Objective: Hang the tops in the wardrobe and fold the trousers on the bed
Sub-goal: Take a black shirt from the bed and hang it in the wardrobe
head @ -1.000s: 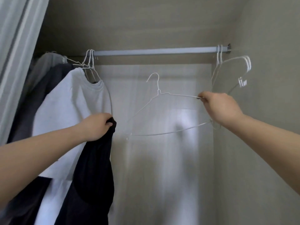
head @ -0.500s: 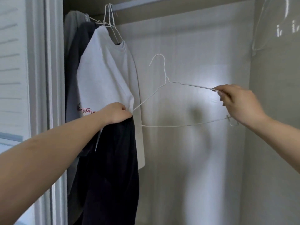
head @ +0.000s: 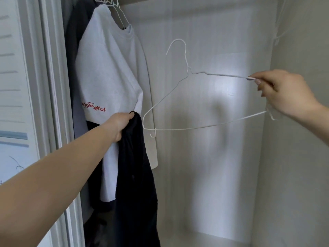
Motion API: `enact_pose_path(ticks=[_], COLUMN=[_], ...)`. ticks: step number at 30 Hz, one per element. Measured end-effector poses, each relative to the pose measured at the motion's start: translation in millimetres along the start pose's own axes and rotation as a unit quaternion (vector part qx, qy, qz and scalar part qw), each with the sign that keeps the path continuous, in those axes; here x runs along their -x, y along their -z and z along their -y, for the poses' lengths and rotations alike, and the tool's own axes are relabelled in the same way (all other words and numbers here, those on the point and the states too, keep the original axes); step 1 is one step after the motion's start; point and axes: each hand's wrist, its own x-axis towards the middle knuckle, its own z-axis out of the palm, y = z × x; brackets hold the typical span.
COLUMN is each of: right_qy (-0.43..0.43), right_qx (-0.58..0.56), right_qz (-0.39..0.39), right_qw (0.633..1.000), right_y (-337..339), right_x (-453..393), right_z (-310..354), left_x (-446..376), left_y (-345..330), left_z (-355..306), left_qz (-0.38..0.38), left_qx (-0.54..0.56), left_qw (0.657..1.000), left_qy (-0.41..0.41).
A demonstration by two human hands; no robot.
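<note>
My left hand (head: 119, 124) grips a black top (head: 137, 184) by its upper edge; the cloth hangs straight down in front of the wardrobe's left side. My right hand (head: 283, 91) pinches the right shoulder of a white wire hanger (head: 179, 97), held level in the air with its hook up and nothing on it. The hanger's left tip is close beside the black top. A white top with red script (head: 110, 72) hangs on wire hangers at the upper left, with darker tops (head: 74, 56) behind it.
The wardrobe's pale back wall (head: 204, 157) fills the middle and its side wall (head: 299, 166) the right. A louvred door (head: 19, 86) stands at the left. Spare wire hangers (head: 280, 31) show faintly at the top right corner.
The view has dropped, so the rail has left the top of the frame. Both hands hold the same things, and the hanger has come lower and nearer the black top.
</note>
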Motion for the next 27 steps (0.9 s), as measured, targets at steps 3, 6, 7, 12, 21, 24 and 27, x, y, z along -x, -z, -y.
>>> enact_pose_path(ticks=[3, 6, 7, 12, 21, 24, 27], right_qy=[0.012, 0.019, 0.021, 0.036, 0.033, 0.035, 0.011], right_qx=[0.004, 0.016, 0.019, 0.043, 0.032, 0.023, 0.005], right_qz=[-0.001, 0.0, 0.0, -0.009, -0.014, 0.007, 0.022], right_qw=[1.0, 1.0, 1.0, 0.998, 0.999, 0.999, 1.0], right_y=[14, 21, 21, 19, -5, -21, -35], right_x=[-2, -2, -1, 7, 26, 38, 50], right_z=[1, 2, 2, 5, 16, 22, 23], left_x=[1, 2, 5, 9, 33, 43, 45], left_y=[-5, -12, -16, -32, -60, -72, -75], left_z=[3, 4, 2, -9, -21, -26, -29], left_qz=[-0.011, 0.012, 0.021, 0.049, 0.13, 0.161, 0.158], left_qx=[-0.013, -0.033, -0.042, -0.108, -0.081, -0.058, -0.046], left_qw=[1.0, 0.999, 0.999, 0.991, 0.984, 0.98, 0.977], left_qy=[-0.018, -0.016, -0.016, -0.065, -0.09, -0.106, -0.137])
